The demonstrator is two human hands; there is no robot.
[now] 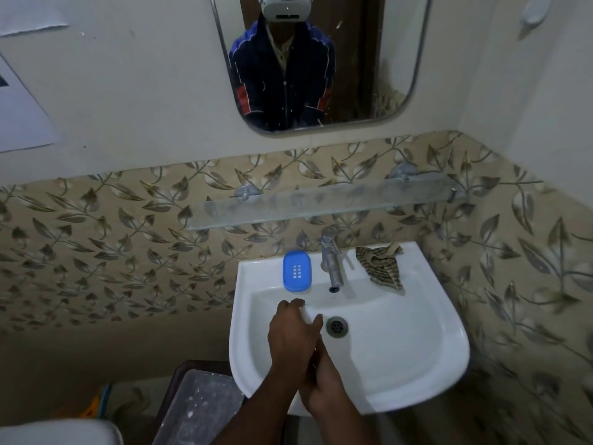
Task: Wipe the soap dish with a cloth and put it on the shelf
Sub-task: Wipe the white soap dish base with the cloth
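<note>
The blue soap dish (297,271) lies on the white sink's back rim, left of the tap, with nothing in it. A striped brown cloth (382,266) lies crumpled on the rim to the right of the tap. Above the sink a glass shelf (321,203) is fixed to the tiled wall and stands bare. My left hand (293,332) reaches over the basin, its fingers curled round a small white thing that looks like a bar of soap (306,313). My right hand (324,385) is lower, fingers closed against my left wrist, holding nothing that I can see.
The white sink (417,364) has a drain (337,326) beside my left hand and a metal tap (332,258) at the back. A mirror (398,59) hangs above the shelf. A dusty plastic box (199,406) stands on a dark stand at the lower left.
</note>
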